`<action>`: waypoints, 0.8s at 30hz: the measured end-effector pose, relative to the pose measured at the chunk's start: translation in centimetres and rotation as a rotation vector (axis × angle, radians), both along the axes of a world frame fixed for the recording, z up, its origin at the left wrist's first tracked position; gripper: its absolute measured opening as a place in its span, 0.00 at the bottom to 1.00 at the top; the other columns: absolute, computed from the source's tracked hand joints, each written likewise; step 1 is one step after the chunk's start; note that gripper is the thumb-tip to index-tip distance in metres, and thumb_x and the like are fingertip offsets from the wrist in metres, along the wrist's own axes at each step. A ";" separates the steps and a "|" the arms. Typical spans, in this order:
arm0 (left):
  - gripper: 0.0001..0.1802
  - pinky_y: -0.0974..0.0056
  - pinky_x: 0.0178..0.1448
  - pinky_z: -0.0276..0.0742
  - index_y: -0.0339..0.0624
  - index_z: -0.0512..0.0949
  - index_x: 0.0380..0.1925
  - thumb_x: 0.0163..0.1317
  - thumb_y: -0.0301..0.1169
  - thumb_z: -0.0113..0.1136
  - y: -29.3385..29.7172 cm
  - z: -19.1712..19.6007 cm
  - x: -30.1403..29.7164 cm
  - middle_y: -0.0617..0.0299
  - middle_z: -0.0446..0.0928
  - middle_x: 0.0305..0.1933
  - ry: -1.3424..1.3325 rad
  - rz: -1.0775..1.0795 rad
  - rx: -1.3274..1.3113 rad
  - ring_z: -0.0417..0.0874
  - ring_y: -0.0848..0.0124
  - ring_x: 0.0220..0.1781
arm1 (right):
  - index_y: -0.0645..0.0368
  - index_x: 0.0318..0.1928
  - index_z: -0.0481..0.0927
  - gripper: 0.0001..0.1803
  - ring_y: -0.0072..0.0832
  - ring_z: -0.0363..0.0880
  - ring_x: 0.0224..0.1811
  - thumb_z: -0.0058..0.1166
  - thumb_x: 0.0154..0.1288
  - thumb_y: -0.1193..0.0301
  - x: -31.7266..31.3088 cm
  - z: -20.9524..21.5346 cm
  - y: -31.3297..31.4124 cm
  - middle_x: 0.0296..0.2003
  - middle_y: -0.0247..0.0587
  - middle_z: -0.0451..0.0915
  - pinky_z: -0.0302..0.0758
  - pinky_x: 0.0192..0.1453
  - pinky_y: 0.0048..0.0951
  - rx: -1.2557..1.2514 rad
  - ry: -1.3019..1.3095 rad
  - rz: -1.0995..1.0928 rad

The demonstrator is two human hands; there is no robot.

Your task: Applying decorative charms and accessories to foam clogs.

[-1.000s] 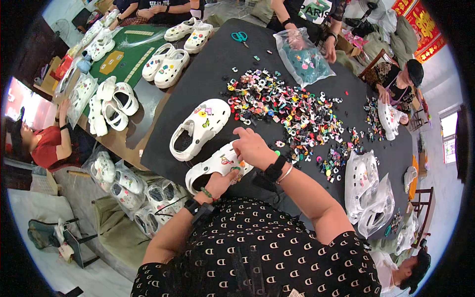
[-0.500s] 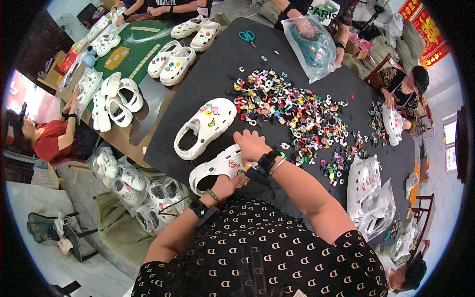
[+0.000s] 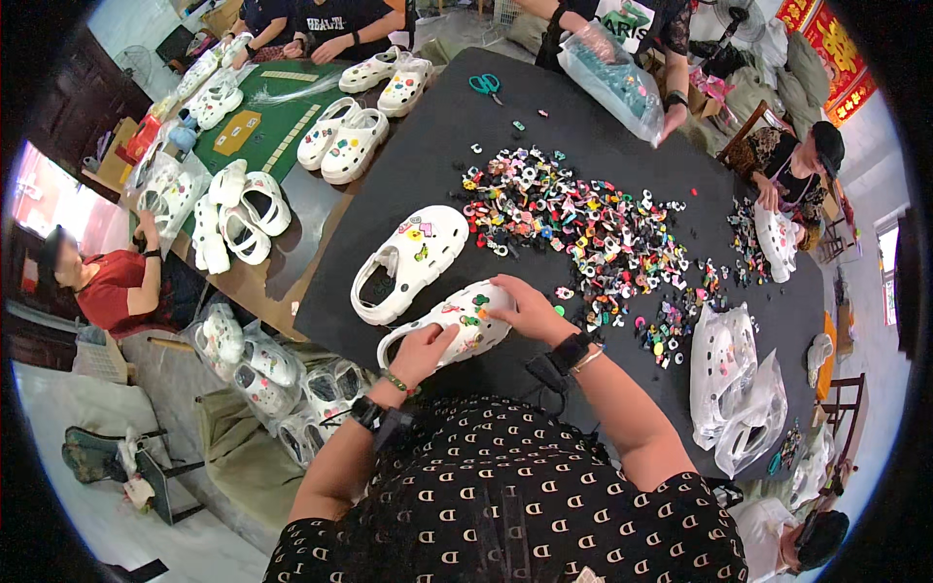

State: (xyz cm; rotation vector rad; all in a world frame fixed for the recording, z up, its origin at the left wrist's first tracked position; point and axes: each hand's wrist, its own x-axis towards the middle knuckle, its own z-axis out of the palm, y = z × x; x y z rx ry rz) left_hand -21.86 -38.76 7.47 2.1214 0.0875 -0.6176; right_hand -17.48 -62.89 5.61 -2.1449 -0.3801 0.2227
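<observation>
Close in front of me on the black table lies a white clog (image 3: 455, 309) with colourful charms on its upper, among them a green cactus-like one. My left hand (image 3: 420, 354) is closed on its near side, thumb on the upper. My right hand (image 3: 531, 309) grips the toe end, its thumb near the charms and its other fingers bent around the far edge. A second white clog (image 3: 413, 255) with several charms sits just beyond it, untouched. A big scattered heap of colourful shoe charms (image 3: 593, 219) spreads to the right of both clogs.
Teal scissors (image 3: 484, 85) lie at the table's far end, where a co-worker handles a bagged teal clog (image 3: 610, 83). Bagged white clogs (image 3: 721, 364) stand at the right. More white clogs (image 3: 255, 216) occupy the left table; bagged pairs (image 3: 262, 364) sit below it. Other people work around.
My right hand has shifted from over the clog's upper to its toe end, uncovering the charms. My left hand has moved up onto the upper's near side.
</observation>
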 end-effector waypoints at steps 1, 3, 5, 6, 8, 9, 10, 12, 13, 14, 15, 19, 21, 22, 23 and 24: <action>0.23 0.64 0.41 0.75 0.33 0.80 0.34 0.62 0.47 0.58 0.6 0.7 -0.3 0.50 0.79 0.28 0.003 -0.001 0.002 0.83 0.63 0.35 | 0.62 0.56 0.71 0.28 0.44 0.74 0.55 0.62 0.55 0.67 -0.6 -0.1 -0.6 0.53 0.51 0.74 0.71 0.58 0.37 0.047 -0.063 -0.021; 0.18 0.65 0.37 0.76 0.32 0.80 0.34 0.63 0.41 0.58 1.7 2.2 -0.7 0.52 0.79 0.27 -0.317 0.031 -0.140 0.83 0.68 0.31 | 0.60 0.60 0.68 0.31 0.42 0.72 0.56 0.62 0.56 0.68 -1.3 0.1 -1.6 0.55 0.50 0.72 0.70 0.58 0.37 0.087 0.073 -0.027; 0.11 0.70 0.32 0.75 0.33 0.80 0.36 0.62 0.32 0.59 3.1 2.8 -0.6 0.58 0.82 0.28 -0.226 0.144 -0.255 0.82 0.77 0.26 | 0.59 0.55 0.73 0.25 0.43 0.75 0.52 0.61 0.56 0.69 -1.8 0.5 -2.4 0.49 0.50 0.75 0.72 0.55 0.37 0.018 0.096 -0.084; 0.10 0.70 0.32 0.75 0.33 0.80 0.35 0.62 0.31 0.58 3.4 3.7 -0.2 0.59 0.81 0.27 -0.245 0.139 -0.170 0.81 0.76 0.26 | 0.59 0.55 0.73 0.25 0.43 0.75 0.52 0.61 0.56 0.69 -2.0 0.3 -3.1 0.49 0.50 0.75 0.72 0.55 0.37 0.016 0.099 -0.096; 0.08 0.71 0.32 0.74 0.33 0.80 0.33 0.62 0.28 0.57 3.8 5.2 0.3 0.62 0.80 0.26 -0.295 0.174 -0.126 0.81 0.77 0.26 | 0.60 0.46 0.77 0.17 0.45 0.76 0.46 0.60 0.56 0.71 -2.3 -0.2 -4.7 0.42 0.50 0.77 0.73 0.51 0.39 -0.125 0.159 -0.078; 0.08 0.72 0.32 0.73 0.33 0.79 0.32 0.62 0.28 0.57 4.1 4.9 0.6 0.63 0.80 0.25 -0.334 0.199 -0.162 0.80 0.78 0.26 | 0.60 0.46 0.77 0.17 0.45 0.76 0.46 0.60 0.56 0.71 -2.7 -0.7 -5.5 0.42 0.50 0.77 0.73 0.51 0.39 -0.130 0.161 -0.093; 0.08 0.72 0.32 0.73 0.33 0.79 0.33 0.62 0.28 0.57 4.2 5.0 0.7 0.62 0.80 0.25 -0.337 0.209 -0.159 0.79 0.78 0.27 | 0.61 0.41 0.77 0.13 0.46 0.76 0.44 0.60 0.55 0.71 -3.3 -1.3 -6.4 0.39 0.49 0.77 0.73 0.50 0.39 -0.230 0.115 -0.115; 0.09 0.70 0.35 0.75 0.33 0.79 0.35 0.60 0.29 0.61 4.6 4.5 1.1 0.61 0.80 0.25 -0.429 0.234 -0.131 0.81 0.74 0.27 | 0.62 0.34 0.76 0.09 0.48 0.75 0.42 0.59 0.54 0.72 -4.5 -1.9 -8.0 0.34 0.48 0.75 0.73 0.47 0.42 -0.393 0.077 -0.162; 0.08 0.69 0.38 0.75 0.35 0.78 0.36 0.60 0.29 0.61 5.0 4.3 1.2 0.59 0.80 0.28 -0.481 0.236 -0.090 0.81 0.73 0.30 | 0.62 0.34 0.76 0.09 0.48 0.75 0.42 0.59 0.54 0.72 -5.1 -2.5 -9.1 0.34 0.48 0.75 0.73 0.47 0.42 -0.401 0.081 -0.178; 0.09 0.68 0.40 0.75 0.35 0.79 0.37 0.61 0.29 0.61 5.2 4.1 1.7 0.58 0.81 0.32 -0.521 0.265 -0.064 0.81 0.73 0.33 | 0.61 0.33 0.76 0.08 0.47 0.75 0.42 0.59 0.53 0.72 -5.7 -3.3 -10.3 0.34 0.48 0.75 0.73 0.47 0.43 -0.445 0.078 -0.224; 0.10 0.68 0.42 0.75 0.35 0.79 0.39 0.61 0.30 0.60 5.7 3.7 2.3 0.58 0.81 0.35 -0.559 0.298 -0.036 0.81 0.73 0.36 | 0.61 0.32 0.75 0.08 0.47 0.75 0.42 0.59 0.53 0.73 -6.3 -3.6 -11.1 0.34 0.47 0.75 0.73 0.46 0.43 -0.486 0.078 -0.266; 0.15 0.68 0.47 0.74 0.33 0.78 0.44 0.63 0.32 0.59 5.8 1.9 5.2 0.58 0.81 0.39 -0.489 0.377 -0.124 0.80 0.73 0.40 | 0.60 0.32 0.75 0.07 0.45 0.75 0.43 0.58 0.53 0.73 -7.6 -3.6 -13.2 0.35 0.46 0.75 0.73 0.46 0.42 -0.486 0.117 -0.303; 0.16 0.68 0.48 0.74 0.33 0.78 0.45 0.63 0.34 0.59 5.7 -0.1 6.8 0.57 0.81 0.41 -0.369 0.414 -0.210 0.80 0.73 0.43 | 0.60 0.32 0.75 0.07 0.45 0.75 0.42 0.59 0.53 0.72 -7.3 -3.6 -12.8 0.35 0.46 0.75 0.73 0.45 0.42 -0.522 0.131 -0.302; 0.20 0.66 0.49 0.73 0.31 0.77 0.47 0.64 0.39 0.57 5.8 -1.0 7.5 0.55 0.81 0.43 -0.294 0.397 -0.193 0.80 0.69 0.45 | 0.61 0.32 0.75 0.08 0.46 0.76 0.41 0.59 0.54 0.72 -7.0 -3.6 -12.4 0.35 0.46 0.75 0.73 0.44 0.43 -0.489 0.139 -0.327; 0.20 0.66 0.49 0.73 0.31 0.77 0.47 0.64 0.39 0.57 5.8 -2.5 8.5 0.55 0.81 0.43 -0.296 0.391 -0.196 0.80 0.69 0.45 | 0.61 0.31 0.75 0.08 0.46 0.76 0.40 0.59 0.54 0.71 -6.6 -3.7 -12.1 0.35 0.46 0.76 0.73 0.44 0.43 -0.459 0.149 -0.354; 0.23 0.65 0.49 0.73 0.31 0.77 0.47 0.64 0.41 0.56 5.9 -3.5 9.1 0.53 0.81 0.44 -0.304 0.413 -0.165 0.80 0.67 0.46 | 0.60 0.34 0.74 0.09 0.46 0.76 0.39 0.59 0.56 0.70 -5.9 -3.6 -11.7 0.34 0.46 0.76 0.72 0.43 0.43 -0.398 0.075 -0.311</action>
